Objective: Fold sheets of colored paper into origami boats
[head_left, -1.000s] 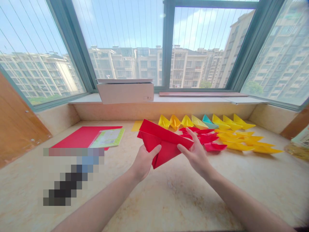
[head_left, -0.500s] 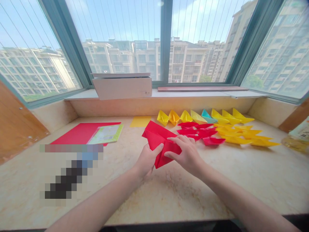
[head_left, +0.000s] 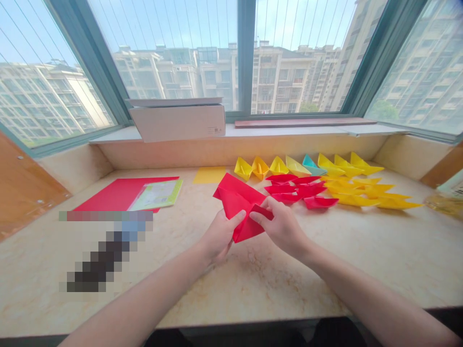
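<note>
A partly folded sheet of red paper [head_left: 237, 200] is held up above the counter, between both hands. My left hand [head_left: 220, 233] grips its lower left side, thumb on the front face and the other fingers behind. My right hand [head_left: 280, 221] pinches a small flap at the right corner, with the thumb on the front. That corner is bent up toward the middle. Beyond the right hand sit several red paper boats [head_left: 300, 190] in short rows. Fingers of both hands behind the paper are partly hidden.
Several yellow paper boats [head_left: 372, 195] stand at the right, with a back row including a teal boat [head_left: 313, 165]. Red sheets [head_left: 104, 195] lie at left under a green-edged packet [head_left: 157, 193]. A yellow sheet [head_left: 210, 174] lies behind. A white box [head_left: 179, 120] rests on the sill.
My right hand has moved from the paper's far right end inward, and now bends the right corner over. My left hand keeps its grip. The view has tilted down slightly.
</note>
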`<state>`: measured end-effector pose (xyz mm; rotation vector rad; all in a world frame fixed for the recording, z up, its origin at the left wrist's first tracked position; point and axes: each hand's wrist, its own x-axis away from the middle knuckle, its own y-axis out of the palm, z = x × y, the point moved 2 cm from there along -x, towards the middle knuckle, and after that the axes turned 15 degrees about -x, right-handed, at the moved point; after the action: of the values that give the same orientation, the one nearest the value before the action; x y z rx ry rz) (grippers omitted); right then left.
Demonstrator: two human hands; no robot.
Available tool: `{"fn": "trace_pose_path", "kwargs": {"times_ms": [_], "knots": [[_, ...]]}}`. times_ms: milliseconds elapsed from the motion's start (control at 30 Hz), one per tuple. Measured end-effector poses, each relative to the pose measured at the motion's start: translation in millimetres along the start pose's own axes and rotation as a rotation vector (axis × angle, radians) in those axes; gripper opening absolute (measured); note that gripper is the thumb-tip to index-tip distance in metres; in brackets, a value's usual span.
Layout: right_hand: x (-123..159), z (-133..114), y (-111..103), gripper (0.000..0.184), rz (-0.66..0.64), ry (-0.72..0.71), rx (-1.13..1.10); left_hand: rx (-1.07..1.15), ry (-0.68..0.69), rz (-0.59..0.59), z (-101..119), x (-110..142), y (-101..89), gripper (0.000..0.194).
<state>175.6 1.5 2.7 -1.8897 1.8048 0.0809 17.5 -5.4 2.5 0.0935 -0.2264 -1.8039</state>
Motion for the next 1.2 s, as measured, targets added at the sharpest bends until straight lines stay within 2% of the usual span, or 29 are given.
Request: {"fn": "trace_pose_path", "kwargs": {"times_ms": [200,433,633,767,967,1033,1200], "knots": [[-2,2,0,0.014,-0.018,0.028,0.046,-0.069,-0.006,-0.046,-4,2,3.6,0.033],[-2,7,1,0.009,-0.019,-0.001,0.065,-0.207,-0.014,-0.194,-9,3,-2.8,0.034],[-4,4,-4,0.011,0.007,-0.054,0.016,-0.165,-0.040,-0.301,-3,11,0.2,0.038],[-8,10,-7,0.020,0.016,-0.090,0.013,-0.146,0.027,-0.248,-1,11,2.1,0.038],[-10,8,-14,0.023,0.159,-0.246,0.131,-0.163,0.041,-0.235,-6,7,-0.5,0.039],[-10,5,-16,0.025,0.145,-0.234,0.078,-0.171,0.045,-0.237,-5,7,-1.1,0.037],[-11,4,-15,0.030,0.053,-0.089,-0.073,-0.195,0.044,-0.235,-6,6,-1.7,0.036]]}}
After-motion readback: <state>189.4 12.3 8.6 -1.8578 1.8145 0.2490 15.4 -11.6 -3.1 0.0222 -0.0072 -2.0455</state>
